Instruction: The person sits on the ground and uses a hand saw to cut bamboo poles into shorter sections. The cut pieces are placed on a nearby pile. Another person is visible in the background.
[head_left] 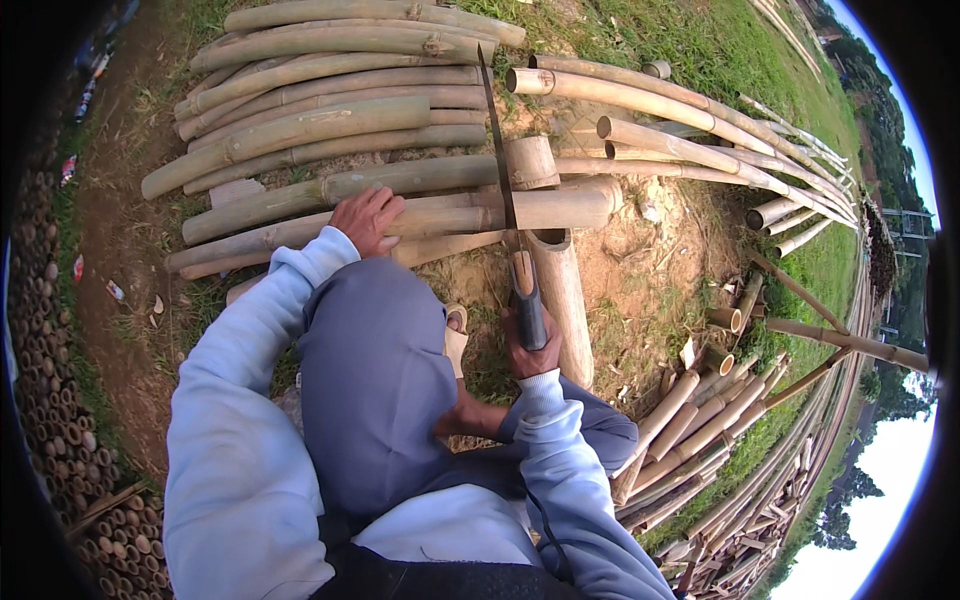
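My left hand (367,219) presses flat on a long bamboo pole (440,213) that lies across the ground in front of me. My right hand (530,350) grips the dark handle of a hand saw (498,150). Its long thin blade runs away from me and crosses the pole near its right end. A short cut bamboo piece (530,162) lies just right of the blade. Another thick bamboo section (562,295) rests on the ground beside my right hand. My raised knee (370,360) in grey trousers sits between my arms.
A pile of long bamboo poles (330,90) lies beyond the saw on grass. More poles (690,140) fan out to the right. Short bamboo offcuts (700,410) are heaped at the lower right. Stacked bamboo ends (60,400) line the left edge.
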